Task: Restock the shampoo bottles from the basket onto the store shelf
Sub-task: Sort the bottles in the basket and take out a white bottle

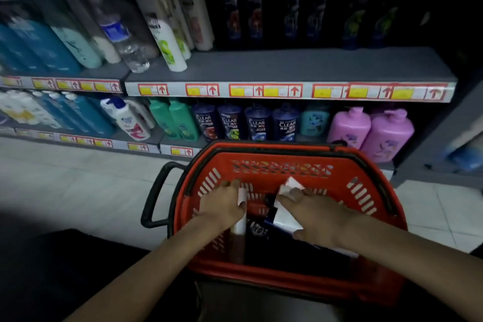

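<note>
One red basket (360,191): left hand (222,206) curled around one white-capped bottle (239,227); right hand (321,219) spread over one white-and-dark bottle (285,217). Four dark Clear bottles (245,123) shelved beyond.

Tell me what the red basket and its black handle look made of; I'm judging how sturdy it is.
Red basket: apparently moulded rigid plastic, mildly glossy; uniform colour and neatly slotted walls suggest it. Black handle: probably plastic too, smooth, slightly shiny, though coated metal cannot be excluded.
</note>
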### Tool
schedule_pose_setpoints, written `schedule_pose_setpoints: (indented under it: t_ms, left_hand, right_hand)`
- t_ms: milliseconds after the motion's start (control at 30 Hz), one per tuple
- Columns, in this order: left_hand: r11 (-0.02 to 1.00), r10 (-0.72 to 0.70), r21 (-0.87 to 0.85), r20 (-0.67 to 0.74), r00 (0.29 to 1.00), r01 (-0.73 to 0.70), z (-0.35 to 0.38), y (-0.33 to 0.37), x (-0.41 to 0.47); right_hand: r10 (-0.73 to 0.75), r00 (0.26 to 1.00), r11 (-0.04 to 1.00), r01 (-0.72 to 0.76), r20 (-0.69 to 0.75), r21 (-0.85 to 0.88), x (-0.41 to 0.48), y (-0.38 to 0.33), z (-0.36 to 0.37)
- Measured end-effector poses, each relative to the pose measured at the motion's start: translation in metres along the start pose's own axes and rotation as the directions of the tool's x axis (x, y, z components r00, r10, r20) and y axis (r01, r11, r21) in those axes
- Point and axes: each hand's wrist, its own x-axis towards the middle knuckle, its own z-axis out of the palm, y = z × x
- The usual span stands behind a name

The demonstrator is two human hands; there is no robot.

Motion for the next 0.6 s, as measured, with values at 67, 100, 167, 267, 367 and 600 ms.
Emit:
schedule_pose_setpoints:
  t_ms: [67,100,167,267,367,600]
  left_hand:
    - [0.997,-0.070,-0.018,0.068,0.995,0.071,0.020,0.002,0.015]
    - [0.994,-0.103,-0.031,0.105,0.989,0.107,0.030,0.004,0.023]
    - [0.981,-0.172,-0.066,0.151,0.974,0.183,0.049,0.007,0.036]
    - [0.954,-0.274,-0.076,0.171,0.946,0.290,0.075,0.011,0.054]
    - [0.923,-0.341,-0.130,0.161,0.926,0.363,0.101,0.013,0.071]
    - [0.824,-0.476,-0.279,0.133,0.869,0.494,0.130,0.017,0.103]
  right_hand:
    - [-0.017,0.999,0.999,0.018,0.035,-0.046,-0.001,0.000,0.006]
    - [-0.017,0.999,0.998,0.019,0.049,-0.056,-0.001,0.001,0.009]
    - [-0.009,0.998,0.996,0.015,0.065,-0.092,0.000,0.002,0.015]
    - [-0.024,0.999,0.986,0.032,0.046,-0.162,0.003,0.000,0.024]
    - [-0.035,0.999,0.986,0.041,0.040,-0.160,0.006,0.001,0.025]
    - [0.041,0.997,0.980,-0.029,0.059,-0.199,0.015,0.020,0.027]
